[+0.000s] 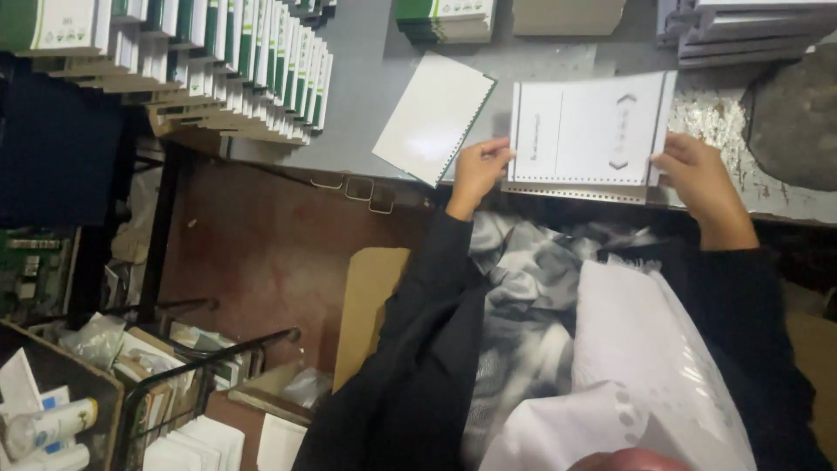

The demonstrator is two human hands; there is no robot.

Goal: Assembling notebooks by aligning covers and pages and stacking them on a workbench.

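The step in hand looks like squaring up a punched white sheet (591,131) on the grey surface (366,87). The left hand (478,170) pinches the sheet's left edge, fingers curled over the top and thumb beneath. The right hand (693,170) grips the right edge the same way, closed on the paper. The sheet lies flat near the front edge of the surface, with a row of small punched holes running along its near edge and faint printing on its face.

Just to the left, apart from both hands, a second white sheet with a dark green edge (433,116) lies at an angle. Farther left, a long fanned row of green-and-white booklets (244,70) stands stacked. At the back sit a short pile of similar booklets (445,19) and, on the right, a stack of grey-edged sheets (750,30). More punched white paper (645,349) rests in the person's lap.

As a judgement, the next move calls for both hands to keep the holes aligned and the edges even, since thin paper skews easily when only 1 side is pushed.
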